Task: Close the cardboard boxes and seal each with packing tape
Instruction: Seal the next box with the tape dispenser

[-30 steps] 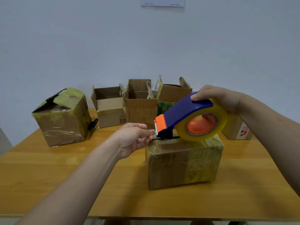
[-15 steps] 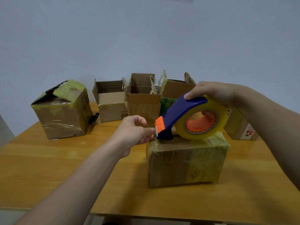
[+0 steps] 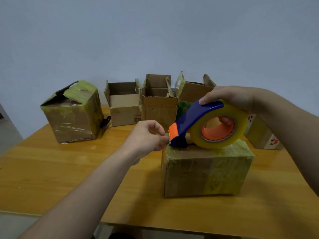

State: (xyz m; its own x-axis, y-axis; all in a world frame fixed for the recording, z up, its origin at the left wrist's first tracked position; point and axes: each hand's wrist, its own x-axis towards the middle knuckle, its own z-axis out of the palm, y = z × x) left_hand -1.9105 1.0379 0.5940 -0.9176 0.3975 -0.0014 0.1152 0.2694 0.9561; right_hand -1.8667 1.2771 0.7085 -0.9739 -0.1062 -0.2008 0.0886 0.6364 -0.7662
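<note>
The right hand (image 3: 229,99) grips the tape dispenser (image 3: 195,121) atop the closed box (image 3: 205,171); the left hand's (image 3: 146,135) fingers (image 3: 161,140) pinch the tape end at its blade.

Open over the bare wooden table (image 3: 51,178) at near left and along the front edge. Blocked at the back by a row of open boxes (image 3: 159,109) with raised flaps, at far left by a tall taped box (image 3: 74,118), right of centre by a closed box (image 3: 205,173) with a small box (image 3: 262,135) near behind it. Taken up above the closed box by the tape dispenser (image 3: 198,121) in the right hand (image 3: 227,97), the left hand (image 3: 146,137) pinching at its cutter, the forearm crossing the middle.
</note>
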